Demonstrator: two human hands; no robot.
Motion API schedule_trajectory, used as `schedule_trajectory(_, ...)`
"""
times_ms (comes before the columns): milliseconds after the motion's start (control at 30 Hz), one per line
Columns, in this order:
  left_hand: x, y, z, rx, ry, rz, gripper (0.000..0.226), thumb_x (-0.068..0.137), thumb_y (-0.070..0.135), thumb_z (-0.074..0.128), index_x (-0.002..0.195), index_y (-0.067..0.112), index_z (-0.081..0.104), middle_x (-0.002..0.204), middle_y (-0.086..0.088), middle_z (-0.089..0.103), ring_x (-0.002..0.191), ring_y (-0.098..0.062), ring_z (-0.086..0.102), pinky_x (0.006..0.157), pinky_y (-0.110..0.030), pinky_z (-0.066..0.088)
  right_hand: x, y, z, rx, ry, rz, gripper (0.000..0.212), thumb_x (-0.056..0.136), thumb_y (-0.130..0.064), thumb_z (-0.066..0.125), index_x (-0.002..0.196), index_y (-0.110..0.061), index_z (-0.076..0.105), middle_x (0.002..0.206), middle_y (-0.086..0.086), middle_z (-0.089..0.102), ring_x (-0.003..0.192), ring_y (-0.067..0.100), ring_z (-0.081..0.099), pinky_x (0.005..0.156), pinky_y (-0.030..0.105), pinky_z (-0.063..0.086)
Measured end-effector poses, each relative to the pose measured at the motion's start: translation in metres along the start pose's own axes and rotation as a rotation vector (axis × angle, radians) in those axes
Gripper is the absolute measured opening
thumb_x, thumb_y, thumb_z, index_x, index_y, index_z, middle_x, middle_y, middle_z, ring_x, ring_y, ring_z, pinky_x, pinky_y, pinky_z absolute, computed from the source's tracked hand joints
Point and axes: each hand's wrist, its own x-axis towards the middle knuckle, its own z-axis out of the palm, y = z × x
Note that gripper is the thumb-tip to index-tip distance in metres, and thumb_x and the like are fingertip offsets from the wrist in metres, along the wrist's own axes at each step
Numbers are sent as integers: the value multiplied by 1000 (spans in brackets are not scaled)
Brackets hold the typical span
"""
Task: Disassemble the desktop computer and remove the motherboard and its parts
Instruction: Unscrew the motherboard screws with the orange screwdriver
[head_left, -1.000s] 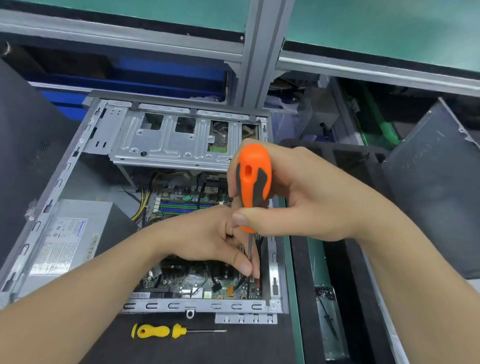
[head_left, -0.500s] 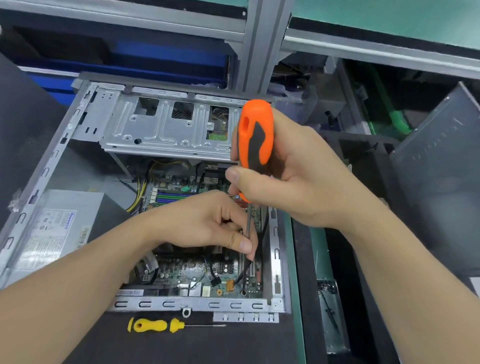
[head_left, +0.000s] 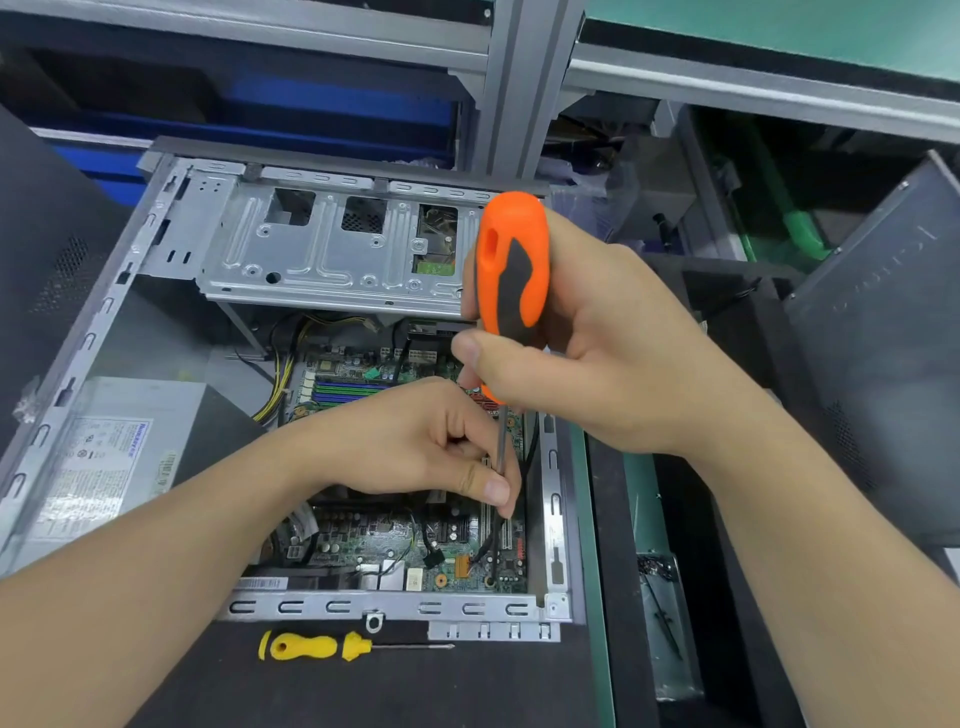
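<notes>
An open desktop case (head_left: 93, 332) lies on its side on the bench, with the green motherboard (head_left: 395, 540) inside. My right hand (head_left: 613, 348) grips the orange and black screwdriver (head_left: 511, 280), held upright over the board's right side. Its thin shaft (head_left: 501, 441) runs down to the board. My left hand (head_left: 415, 441) reaches across the board and pinches the shaft near its tip between thumb and fingers. The tip and the screw under it are hidden by my fingers.
A silver power supply (head_left: 109, 457) fills the case's left side. A metal drive cage (head_left: 332, 254) spans the far end. A yellow screwdriver (head_left: 322, 646) lies on the black mat in front of the case. A grey side panel (head_left: 883, 364) leans at the right.
The view has tilted, so the case sits lower in the frame. My hands keep the same hold on the orange screwdriver; my left fingers slid slightly along the shaft.
</notes>
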Motion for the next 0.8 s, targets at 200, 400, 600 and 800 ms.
schedule_trajectory(200, 0, 2, 0, 14, 10, -9, 8, 95, 38, 72, 92, 37, 79, 60, -21, 38, 56, -32, 31, 55, -27, 23, -2, -1, 1, -15, -4, -4, 24, 93, -18, 68, 90, -8, 47, 78, 17, 55, 71, 43, 61, 60, 48, 43)
schedule_trajectory(400, 0, 5, 1, 24, 11, -9, 8, 92, 42, 71, 91, 38, 79, 62, -26, 42, 59, -37, 33, 56, -30, 24, -3, -2, 2, -14, 0, -8, 24, 93, -19, 68, 87, -14, 45, 79, 14, 54, 66, 36, 49, 60, 47, 41)
schedule_trajectory(600, -1, 4, 1, 12, 14, -8, 7, 94, 32, 73, 92, 32, 80, 58, -23, 37, 55, -31, 30, 55, -28, 23, -3, -3, 2, 2, 2, -15, 25, 93, -21, 67, 86, -17, 43, 79, 15, 54, 67, 38, 49, 60, 47, 41)
schedule_trajectory(800, -1, 4, 1, 15, 12, 1, 8, 95, 30, 73, 93, 27, 80, 57, -20, 34, 54, -27, 28, 55, -25, 22, -5, -3, 2, 5, 1, -19, 24, 93, -21, 66, 87, -14, 44, 81, 17, 54, 68, 37, 49, 60, 46, 40)
